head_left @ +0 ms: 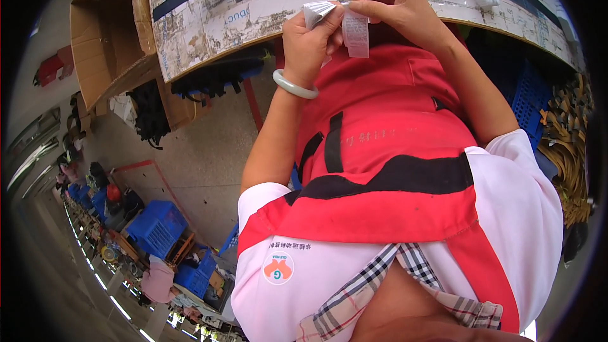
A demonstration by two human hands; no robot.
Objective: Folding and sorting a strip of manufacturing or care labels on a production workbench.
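The white label strip (356, 38) hangs between the two hands at the upper middle of the frame, in front of the red apron (386, 114). The left hand (307, 41) is closed around a fan-like bunch of white labels (316, 14), and its fingertips come very near the strip. The right hand (399, 9) is narrow: thumb and forefinger seem to pinch the strip near its top. In our judgement, we do this handling well if we hold the bunch firmly, keep its edges even, and grip the strip lightly so it does not crease. The strip carries small print, which we cannot read from here. The worn table (209, 38) shows blue lettering, upside down, and the apron has faint characters. On the pink shirt (354, 266), toward the lower left of the frame, we see a round badge (278, 268) with an orange figure.
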